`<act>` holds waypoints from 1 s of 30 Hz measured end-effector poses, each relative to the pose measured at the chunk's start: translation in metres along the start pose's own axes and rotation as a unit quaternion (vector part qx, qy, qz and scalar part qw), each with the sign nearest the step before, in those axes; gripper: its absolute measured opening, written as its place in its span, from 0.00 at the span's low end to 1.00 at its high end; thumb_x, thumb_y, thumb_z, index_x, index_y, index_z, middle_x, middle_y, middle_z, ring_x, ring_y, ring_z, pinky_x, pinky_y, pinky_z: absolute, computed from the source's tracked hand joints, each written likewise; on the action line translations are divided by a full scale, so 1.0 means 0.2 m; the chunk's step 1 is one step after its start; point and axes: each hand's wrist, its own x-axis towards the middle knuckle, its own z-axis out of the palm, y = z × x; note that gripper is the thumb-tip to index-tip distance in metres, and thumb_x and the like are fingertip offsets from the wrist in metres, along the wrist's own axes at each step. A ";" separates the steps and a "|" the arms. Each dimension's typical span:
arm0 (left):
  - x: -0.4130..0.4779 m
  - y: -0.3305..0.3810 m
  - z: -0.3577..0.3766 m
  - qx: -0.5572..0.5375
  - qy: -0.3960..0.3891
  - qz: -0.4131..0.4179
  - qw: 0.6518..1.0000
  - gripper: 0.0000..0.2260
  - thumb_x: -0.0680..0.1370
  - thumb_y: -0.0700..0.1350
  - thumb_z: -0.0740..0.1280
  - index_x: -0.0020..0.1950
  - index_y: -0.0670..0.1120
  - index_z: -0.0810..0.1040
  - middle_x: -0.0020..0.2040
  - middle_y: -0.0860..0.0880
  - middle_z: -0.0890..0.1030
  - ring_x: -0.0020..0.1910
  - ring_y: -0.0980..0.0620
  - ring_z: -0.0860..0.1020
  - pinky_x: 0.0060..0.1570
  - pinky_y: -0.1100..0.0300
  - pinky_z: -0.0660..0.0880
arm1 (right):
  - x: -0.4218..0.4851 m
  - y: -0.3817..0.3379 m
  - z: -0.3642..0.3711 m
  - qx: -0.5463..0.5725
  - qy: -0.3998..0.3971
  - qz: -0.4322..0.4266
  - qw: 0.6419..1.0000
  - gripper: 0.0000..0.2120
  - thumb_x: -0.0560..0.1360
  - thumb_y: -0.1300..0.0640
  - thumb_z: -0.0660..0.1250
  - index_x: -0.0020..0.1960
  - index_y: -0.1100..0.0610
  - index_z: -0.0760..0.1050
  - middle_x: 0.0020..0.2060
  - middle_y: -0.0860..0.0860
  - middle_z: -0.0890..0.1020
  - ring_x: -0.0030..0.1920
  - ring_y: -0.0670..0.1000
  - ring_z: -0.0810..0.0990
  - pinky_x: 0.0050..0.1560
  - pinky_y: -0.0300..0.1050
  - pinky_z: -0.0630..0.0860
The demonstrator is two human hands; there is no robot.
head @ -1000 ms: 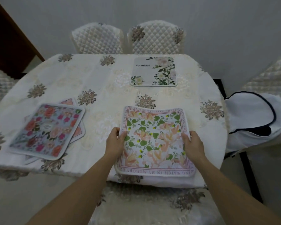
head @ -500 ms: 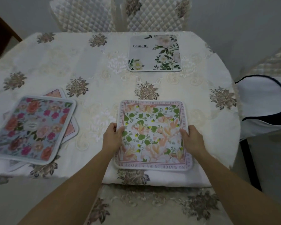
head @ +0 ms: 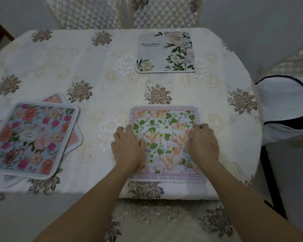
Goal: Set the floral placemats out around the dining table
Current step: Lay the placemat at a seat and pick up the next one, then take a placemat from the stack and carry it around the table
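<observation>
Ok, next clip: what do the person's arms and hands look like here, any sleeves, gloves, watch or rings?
Both forearms are bare along all that shows of them; no sleeve or cuff enters the picture. The left hand and right hand are ungloved. No watch, bracelet or band shows at either wrist, and no ring is visible on the fingers, though the right hand's fingers are slightly blurred. No markings are visible.
</observation>
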 end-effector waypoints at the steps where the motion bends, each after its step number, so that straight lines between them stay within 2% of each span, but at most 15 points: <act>1: -0.01 0.03 0.03 0.019 0.008 0.044 0.999 0.28 0.78 0.56 0.62 0.74 0.46 0.61 0.74 0.40 0.64 0.70 0.40 0.65 0.62 0.43 0.71 | 0.00 -0.04 0.03 0.023 -0.003 -0.049 0.999 0.20 0.75 0.59 0.65 0.65 0.64 0.70 0.62 0.63 0.74 0.60 0.63 0.74 0.54 0.56 0.75; 3: -0.02 0.07 0.10 0.009 -0.017 0.145 0.989 0.28 0.81 0.58 0.55 0.79 0.50 0.54 0.80 0.45 0.55 0.79 0.43 0.54 0.75 0.42 0.57 | -0.01 -0.13 0.10 0.048 -0.036 -0.119 0.991 0.23 0.80 0.53 0.58 0.72 0.61 0.64 0.72 0.62 0.67 0.72 0.63 0.64 0.69 0.61 0.66; 5: -0.02 0.09 0.18 0.007 -0.063 0.223 0.973 0.28 0.83 0.59 0.47 0.81 0.52 0.46 0.82 0.49 0.46 0.80 0.49 0.44 0.78 0.43 0.47 | -0.01 -0.16 0.17 0.048 -0.079 -0.151 0.984 0.29 0.81 0.45 0.47 0.77 0.59 0.57 0.77 0.59 0.58 0.77 0.59 0.53 0.74 0.60 0.58; 7: -0.02 0.08 0.23 0.036 -0.085 0.252 0.963 0.29 0.83 0.61 0.42 0.81 0.51 0.41 0.81 0.51 0.41 0.79 0.52 0.38 0.78 0.44 0.45 | -0.01 -0.13 0.23 0.036 -0.091 -0.170 0.981 0.32 0.81 0.41 0.43 0.79 0.59 0.52 0.78 0.57 0.53 0.78 0.55 0.46 0.76 0.57 0.52; 9: -0.01 0.04 0.24 0.059 -0.083 0.258 0.961 0.31 0.82 0.63 0.38 0.80 0.50 0.39 0.81 0.50 0.39 0.79 0.53 0.36 0.78 0.46 0.42 | -0.02 -0.05 0.25 0.008 -0.070 -0.192 0.979 0.33 0.82 0.39 0.46 0.79 0.58 0.49 0.79 0.56 0.51 0.79 0.53 0.45 0.77 0.56 0.50; 12: 0.02 -0.02 0.22 0.044 -0.085 0.216 0.972 0.33 0.82 0.64 0.39 0.80 0.47 0.36 0.80 0.49 0.36 0.78 0.54 0.34 0.78 0.50 0.39 | -0.04 0.07 0.23 -0.013 -0.073 -0.198 0.977 0.34 0.82 0.39 0.47 0.79 0.58 0.46 0.79 0.56 0.50 0.79 0.53 0.44 0.77 0.55 0.51; 18: 0.02 -0.04 0.17 0.030 -0.120 0.191 0.974 0.35 0.81 0.66 0.39 0.79 0.45 0.35 0.80 0.49 0.33 0.77 0.52 0.32 0.78 0.50 0.40 | -0.03 0.16 0.17 -0.014 -0.134 -0.183 0.974 0.36 0.80 0.35 0.36 0.79 0.57 0.41 0.79 0.54 0.42 0.78 0.52 0.38 0.77 0.52 0.48; 20: 0.01 -0.02 0.15 0.042 -0.136 0.181 0.973 0.35 0.81 0.66 0.40 0.79 0.45 0.35 0.79 0.48 0.33 0.78 0.51 0.32 0.78 0.50 0.39 | -0.01 0.18 0.13 -0.012 -0.162 -0.190 0.968 0.38 0.77 0.34 0.33 0.79 0.57 0.40 0.79 0.55 0.42 0.78 0.53 0.38 0.77 0.52 0.48; 22: 0.01 -0.01 0.10 0.038 -0.151 0.164 0.974 0.36 0.81 0.66 0.42 0.80 0.44 0.37 0.80 0.48 0.35 0.79 0.51 0.35 0.78 0.51 0.40 | 0.00 0.19 0.05 -0.016 -0.172 -0.190 0.966 0.40 0.75 0.34 0.32 0.79 0.57 0.42 0.79 0.55 0.46 0.78 0.55 0.42 0.77 0.54 0.51; 26: -0.03 0.06 -0.05 0.028 -0.136 0.172 0.975 0.34 0.81 0.65 0.44 0.81 0.47 0.40 0.82 0.49 0.43 0.80 0.50 0.42 0.78 0.48 0.44 | -0.01 0.20 -0.14 -0.009 -0.119 -0.149 0.982 0.39 0.74 0.37 0.34 0.79 0.56 0.50 0.78 0.56 0.57 0.77 0.57 0.54 0.75 0.55 0.57; 30: -0.11 0.14 -0.26 0.034 -0.082 0.192 0.977 0.33 0.81 0.65 0.49 0.81 0.50 0.46 0.82 0.49 0.52 0.80 0.48 0.50 0.78 0.47 0.51 | -0.04 0.17 -0.35 -0.002 -0.083 -0.145 0.986 0.38 0.74 0.37 0.36 0.78 0.54 0.55 0.76 0.56 0.62 0.76 0.57 0.58 0.74 0.56 0.59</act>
